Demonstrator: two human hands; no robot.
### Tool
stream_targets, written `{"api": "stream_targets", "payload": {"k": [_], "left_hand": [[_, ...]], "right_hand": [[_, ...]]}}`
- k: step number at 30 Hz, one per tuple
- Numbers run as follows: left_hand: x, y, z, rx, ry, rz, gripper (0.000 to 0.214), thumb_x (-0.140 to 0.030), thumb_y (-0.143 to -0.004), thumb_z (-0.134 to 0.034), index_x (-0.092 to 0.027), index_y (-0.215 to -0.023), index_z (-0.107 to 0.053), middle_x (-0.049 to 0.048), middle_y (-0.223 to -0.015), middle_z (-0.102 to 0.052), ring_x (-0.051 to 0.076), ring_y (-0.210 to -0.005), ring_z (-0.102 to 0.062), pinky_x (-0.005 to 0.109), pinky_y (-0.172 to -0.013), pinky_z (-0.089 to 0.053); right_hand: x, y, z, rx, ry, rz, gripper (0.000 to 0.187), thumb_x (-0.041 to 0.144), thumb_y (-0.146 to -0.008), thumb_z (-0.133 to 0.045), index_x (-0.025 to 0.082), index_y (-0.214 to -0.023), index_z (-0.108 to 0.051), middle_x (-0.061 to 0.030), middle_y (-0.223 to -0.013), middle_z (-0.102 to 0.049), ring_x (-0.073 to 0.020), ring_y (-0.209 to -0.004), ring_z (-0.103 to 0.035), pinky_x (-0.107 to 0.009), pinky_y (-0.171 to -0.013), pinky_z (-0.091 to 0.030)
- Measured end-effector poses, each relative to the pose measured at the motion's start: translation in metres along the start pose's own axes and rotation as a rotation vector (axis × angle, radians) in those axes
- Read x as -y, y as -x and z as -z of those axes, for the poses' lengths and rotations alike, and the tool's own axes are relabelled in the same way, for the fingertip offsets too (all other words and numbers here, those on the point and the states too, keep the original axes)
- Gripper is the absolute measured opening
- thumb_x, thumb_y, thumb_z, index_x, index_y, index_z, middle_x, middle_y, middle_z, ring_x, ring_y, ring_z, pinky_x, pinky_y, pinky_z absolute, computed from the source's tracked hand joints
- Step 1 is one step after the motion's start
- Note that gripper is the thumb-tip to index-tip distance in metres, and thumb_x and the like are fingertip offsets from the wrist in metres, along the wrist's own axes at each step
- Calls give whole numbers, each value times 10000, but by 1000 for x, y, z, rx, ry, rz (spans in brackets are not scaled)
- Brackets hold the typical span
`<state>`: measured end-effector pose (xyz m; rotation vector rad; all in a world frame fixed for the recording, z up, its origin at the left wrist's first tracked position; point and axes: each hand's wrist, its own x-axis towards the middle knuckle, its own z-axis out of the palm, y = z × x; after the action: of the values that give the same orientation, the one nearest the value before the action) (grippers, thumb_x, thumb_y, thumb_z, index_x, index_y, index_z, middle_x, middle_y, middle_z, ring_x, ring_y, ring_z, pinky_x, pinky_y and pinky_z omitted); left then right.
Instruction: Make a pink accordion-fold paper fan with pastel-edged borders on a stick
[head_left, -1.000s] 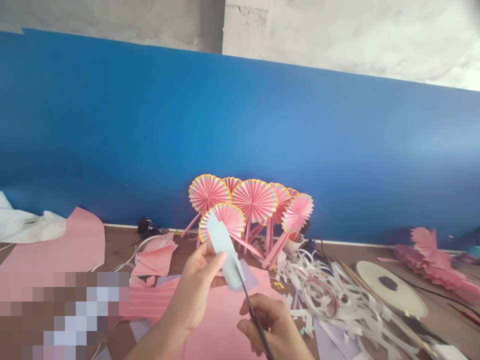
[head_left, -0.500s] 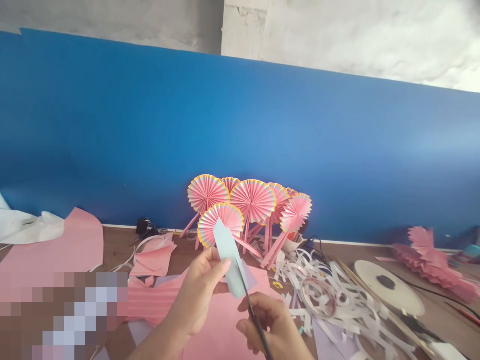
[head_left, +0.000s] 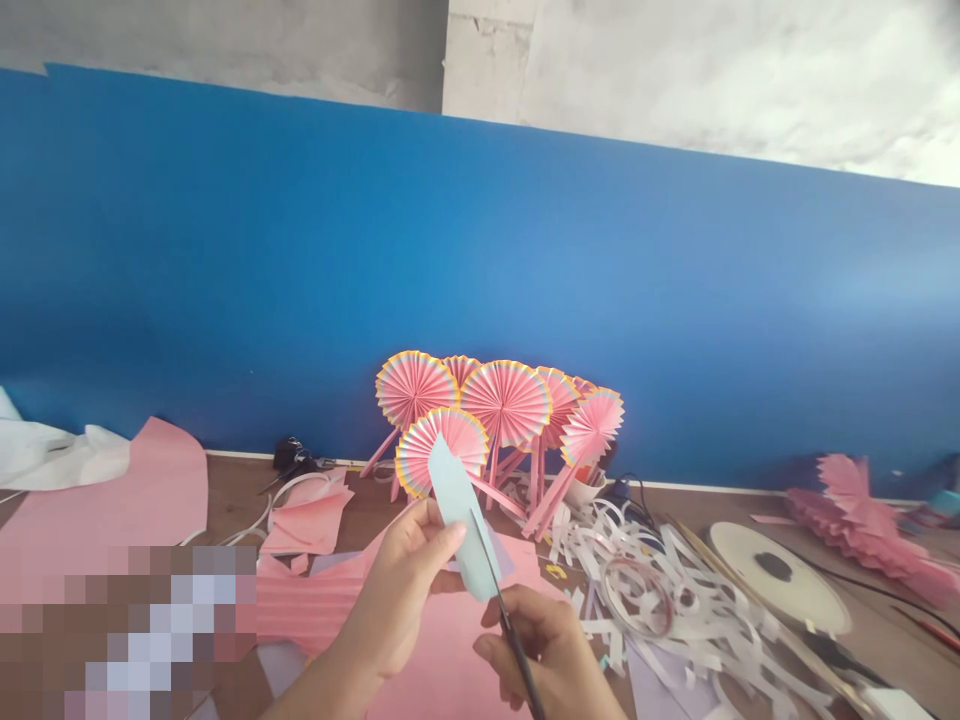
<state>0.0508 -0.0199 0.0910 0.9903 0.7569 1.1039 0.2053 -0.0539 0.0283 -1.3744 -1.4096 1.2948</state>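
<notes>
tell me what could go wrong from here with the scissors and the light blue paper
The long dark metal scissors in the right hand have a blade close to the thumb of the left hand, so a slip might nick it.

The narrow light blue paper piece is pinched along one side in mid-air, so it could bend or twist and send a cut astray.

Any offcut might get lost among the tangled white paper strips.

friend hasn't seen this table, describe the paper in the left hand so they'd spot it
Before the blue panel stand pleated pink fans. Nearer, the left hand holds a narrow paper piece. Its pale blue sets it apart from the pink sheet below.
</notes>
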Motion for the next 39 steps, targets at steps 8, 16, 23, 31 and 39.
{"api": "stream_targets", "payload": {"k": [8, 16, 23, 31, 39], "left_hand": [[0, -2, 3, -7, -38, -65, 239, -399, -855, -554, -179, -948, -558, 56, -815, -650, 196, -696, -617, 347, -652, -533], [5, -1, 0, 31, -52, -27, 191, -353, -846, -558, -171, -905, -569, 64, -847, -648, 217, -748, -635, 342, -647, -536], [5, -1, 1, 38, -46, -27, 202, -353, -843, -561, -168, -921, -580, 77, -900, -651, 207, -751, -628, 360, -683, -535], [7, -1, -1, 63, -56, 14, 205, -350, -806, -596, -171, -904, -583, 60, -833, -651, 190, -749, -610, 325, -673, -522], [12, -4, 0, 86, -91, 23, 153, -309, -823, -560, -171, -890, -565, 58, -858, -667, 178, -756, -609, 314, -692, -509]], "right_hand": [[-3, 0, 0, 25, -10, 7, 316, 421, -665, -733, 163, -798, -610, 72, -414, -501, -75, -357, -464, -172, -391, -375], [4, 2, 1, 29, 11, 31, 268, 387, -687, -708, 148, -770, -617, 44, -455, -544, -90, -404, -498, -185, -431, -399], [6, 2, 0, 0, 31, -18, 222, 350, -686, -703, 153, -738, -614, 52, -427, -526, -87, -388, -478, -188, -425, -371], [4, -1, -1, -1, -7, -8, 240, 345, -664, -728, 165, -719, -579, 45, -465, -547, -103, -411, -512, -207, -440, -402], [-3, -3, -1, -7, -68, -22, 313, 404, -647, -757, 165, -738, -576, 33, -474, -563, -109, -430, -518, -215, -451, -412]]}}
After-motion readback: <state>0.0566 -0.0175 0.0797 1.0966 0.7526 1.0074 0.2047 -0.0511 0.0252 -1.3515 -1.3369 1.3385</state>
